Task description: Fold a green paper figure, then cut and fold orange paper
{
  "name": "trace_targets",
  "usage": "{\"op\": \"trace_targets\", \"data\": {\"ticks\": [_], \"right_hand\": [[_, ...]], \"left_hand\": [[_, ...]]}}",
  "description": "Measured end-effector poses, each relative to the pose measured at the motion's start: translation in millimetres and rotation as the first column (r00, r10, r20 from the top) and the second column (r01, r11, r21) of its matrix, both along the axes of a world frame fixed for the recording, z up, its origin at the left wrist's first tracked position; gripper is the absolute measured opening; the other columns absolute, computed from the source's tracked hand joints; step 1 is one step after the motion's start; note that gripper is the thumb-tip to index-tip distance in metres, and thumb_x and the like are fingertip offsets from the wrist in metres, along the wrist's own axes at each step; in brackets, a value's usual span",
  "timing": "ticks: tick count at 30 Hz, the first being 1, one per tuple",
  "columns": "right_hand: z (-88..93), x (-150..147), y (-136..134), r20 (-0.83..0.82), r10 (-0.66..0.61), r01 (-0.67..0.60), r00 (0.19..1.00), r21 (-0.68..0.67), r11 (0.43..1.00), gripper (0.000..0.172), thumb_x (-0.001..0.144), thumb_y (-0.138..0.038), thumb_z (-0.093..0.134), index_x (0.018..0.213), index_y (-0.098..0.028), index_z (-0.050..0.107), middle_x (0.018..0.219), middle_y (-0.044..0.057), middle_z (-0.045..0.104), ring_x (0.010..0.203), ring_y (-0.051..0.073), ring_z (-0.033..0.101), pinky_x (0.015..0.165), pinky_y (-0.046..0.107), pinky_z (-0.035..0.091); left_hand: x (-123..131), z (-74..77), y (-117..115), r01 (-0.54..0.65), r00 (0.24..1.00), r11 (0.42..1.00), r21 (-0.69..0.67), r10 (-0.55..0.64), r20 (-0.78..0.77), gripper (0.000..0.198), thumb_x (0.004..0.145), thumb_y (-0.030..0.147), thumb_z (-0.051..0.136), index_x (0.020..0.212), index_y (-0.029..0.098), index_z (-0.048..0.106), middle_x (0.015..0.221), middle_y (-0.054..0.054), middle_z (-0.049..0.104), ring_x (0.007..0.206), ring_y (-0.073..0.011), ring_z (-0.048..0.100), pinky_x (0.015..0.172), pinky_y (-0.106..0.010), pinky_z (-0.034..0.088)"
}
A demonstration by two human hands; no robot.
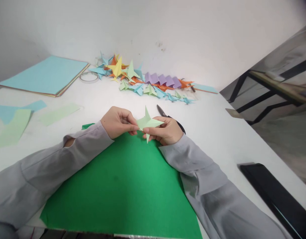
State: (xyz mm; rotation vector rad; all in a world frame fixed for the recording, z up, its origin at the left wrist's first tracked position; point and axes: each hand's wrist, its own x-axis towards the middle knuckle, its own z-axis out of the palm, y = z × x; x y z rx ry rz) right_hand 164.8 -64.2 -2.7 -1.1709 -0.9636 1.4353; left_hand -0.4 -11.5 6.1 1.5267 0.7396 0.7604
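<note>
A pale green folded paper star (148, 122) with several pointed arms is held between both hands, above the far end of a green sheet (118, 186). My left hand (119, 122) pinches the star's left side between thumb and fingertips. On its right side, my right hand (166, 130) grips it with the thumb on top and the fingers beneath. One point stands upward and another points down past the right thumb. Just behind the right hand lies a pair of scissors (162, 111) with dark blades, its handle partly hidden by that hand.
Many folded paper stars (117, 68) and a purple pleated paper strip (163, 80) line the wall. A stack of coloured paper (45, 74), a tape roll (89, 77) and paper offcuts (16, 127) lie left. A black object (274, 196) rests near the table's right edge.
</note>
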Motion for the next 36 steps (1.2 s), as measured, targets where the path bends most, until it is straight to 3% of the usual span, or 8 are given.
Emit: {"op": "trace_targets", "data": {"ticks": [10,19,29,36], "right_hand": [[-4.8,1.7,2.3,0.077,0.014,-0.020,0.997,0.072,0.997,0.029,0.041,-0.021,0.083,0.063,-0.013,0.066,0.051,0.001,0.065,0.047,0.014,0.062,0.042,0.020,0.050],[-6.9,2.2,2.9,0.209,0.035,-0.076,0.977,0.191,0.979,0.027,0.048,-0.027,0.081,0.065,-0.013,0.066,0.053,0.002,0.066,0.044,0.012,0.057,0.047,0.026,0.050],[-6.2,0.5,2.8,0.200,-0.015,-0.028,0.980,0.215,0.976,0.028,0.044,-0.021,0.083,0.065,-0.013,0.066,0.053,0.001,0.066,0.046,0.012,0.058,0.044,0.023,0.046],[-4.4,-0.2,1.9,0.115,0.011,-0.032,0.993,0.175,0.984,0.026,0.045,-0.023,0.082,0.062,-0.013,0.066,0.052,0.000,0.065,0.045,0.013,0.058,0.050,0.027,0.050]], "left_hand": [[2.5,5.6,-2.2,-0.060,0.995,0.994,-0.087,0.052,-0.089,0.013,0.055,-0.002,0.068,0.053,0.008,0.060,0.043,-0.002,0.062,0.041,-0.0109,0.059,0.044,-0.020,0.050],[2.4,5.7,-0.4,-0.064,0.996,0.992,-0.111,0.057,-0.068,0.013,0.057,-0.002,0.067,0.052,0.008,0.059,0.043,-0.002,0.062,0.040,-0.0108,0.059,0.043,-0.020,0.049],[1.8,5.5,-0.7,-0.054,0.997,0.993,-0.108,0.046,-0.068,0.014,0.054,0.002,0.071,0.053,0.009,0.059,0.044,-0.002,0.062,0.042,-0.0112,0.059,0.044,-0.021,0.051],[0.3,2.6,2.2,-0.030,0.999,0.979,-0.201,0.023,-0.038,0.016,0.052,0.007,0.075,0.053,0.008,0.060,0.045,-0.003,0.063,0.041,-0.0110,0.059,0.046,-0.022,0.053]]}}
